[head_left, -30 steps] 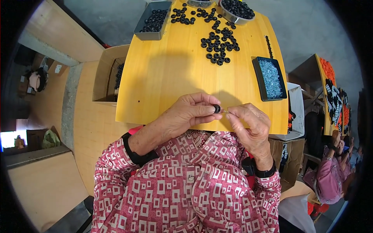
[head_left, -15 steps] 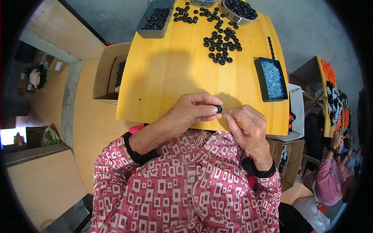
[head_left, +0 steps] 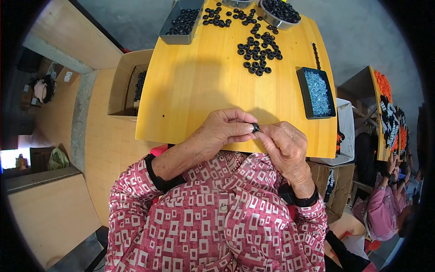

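Table: yellow wooden table [head_left: 195, 90], the landmark for all that follows; its near edge runs just under both hands.
Shirt: pink patterned sleeves [head_left: 190, 217] come up from below the table's near edge, with a dark cuff on the left wrist and a dark band on the right.
Cardboard box: open box [head_left: 129, 84] touching the table's left side, dark pieces lying inside.
Grey tray: rectangular tray [head_left: 183, 22] at the table's far left corner, filled with black rings.
Black tray: dark tray [head_left: 316, 93] near the table's right edge, holding small pale blue bits.
Round bowl: metal bowl [head_left: 281, 11] at the table's far right corner, heaped with black rings.
Loose rings: scatter of black rings [head_left: 259, 49] on the far middle of the table, well apart from the hands.
Left hand: left hand [head_left: 224, 131] over the table's near edge, fingers closed, thumb and forefinger pinching the small ring.
Right hand: right hand [head_left: 285, 147] just beside it, fingers curled in and meeting the same ring from the other side.
Small ring: one black ring [head_left: 255, 128] held between the two hands, above the table's near edge at its middle.
Change: over the last second the hands and the ring have hardly shifted; only the finger positions differ slightly, so the fiddling on this one piece goes on.
Neighbour: another person in pink [head_left: 383, 204] sits beyond the table's right side.
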`<state>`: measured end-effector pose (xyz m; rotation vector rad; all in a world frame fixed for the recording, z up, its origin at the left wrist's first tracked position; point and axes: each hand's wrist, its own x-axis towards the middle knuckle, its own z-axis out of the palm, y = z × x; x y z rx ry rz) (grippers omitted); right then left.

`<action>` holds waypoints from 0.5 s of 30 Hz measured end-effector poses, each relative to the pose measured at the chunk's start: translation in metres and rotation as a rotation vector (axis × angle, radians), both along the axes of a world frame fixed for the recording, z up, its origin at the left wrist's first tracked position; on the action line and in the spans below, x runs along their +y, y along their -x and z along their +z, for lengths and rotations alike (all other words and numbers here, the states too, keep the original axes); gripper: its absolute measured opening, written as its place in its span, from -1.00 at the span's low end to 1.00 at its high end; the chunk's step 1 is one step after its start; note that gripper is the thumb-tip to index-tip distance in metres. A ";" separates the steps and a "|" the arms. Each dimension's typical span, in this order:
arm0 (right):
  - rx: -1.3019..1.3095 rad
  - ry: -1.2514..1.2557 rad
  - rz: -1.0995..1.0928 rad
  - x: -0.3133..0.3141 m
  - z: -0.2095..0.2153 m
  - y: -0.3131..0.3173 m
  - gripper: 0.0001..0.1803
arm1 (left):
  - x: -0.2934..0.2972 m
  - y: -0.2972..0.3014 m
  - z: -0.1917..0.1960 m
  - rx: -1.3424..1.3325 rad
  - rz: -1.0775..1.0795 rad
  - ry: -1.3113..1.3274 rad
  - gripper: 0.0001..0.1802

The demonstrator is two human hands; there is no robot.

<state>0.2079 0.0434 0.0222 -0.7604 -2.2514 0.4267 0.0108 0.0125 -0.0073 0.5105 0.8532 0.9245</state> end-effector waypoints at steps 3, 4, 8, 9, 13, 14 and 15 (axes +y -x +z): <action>0.017 0.044 -0.018 -0.001 0.002 0.002 -0.85 | 0.001 0.001 0.000 -0.015 0.012 0.028 -0.81; 0.028 0.045 -0.017 0.000 0.001 0.002 -0.85 | 0.002 0.002 0.000 -0.039 0.011 0.041 -0.82; 0.015 0.024 0.000 -0.003 -0.001 0.000 -0.87 | 0.004 0.004 -0.002 -0.108 0.021 0.054 -0.84; 0.016 0.019 0.000 -0.004 -0.002 -0.001 -0.87 | 0.003 0.004 -0.002 -0.107 0.022 0.049 -0.84; -0.013 -0.112 0.029 -0.004 -0.001 0.002 -0.85 | 0.002 0.004 -0.009 -0.114 0.031 0.038 -0.82; -0.044 -0.133 0.048 -0.005 -0.002 0.003 -0.84 | 0.000 0.004 -0.009 -0.130 0.038 0.032 -0.80; -0.075 -0.155 0.067 -0.005 -0.001 0.003 -0.83 | 0.000 0.004 -0.008 -0.130 0.031 0.017 -0.80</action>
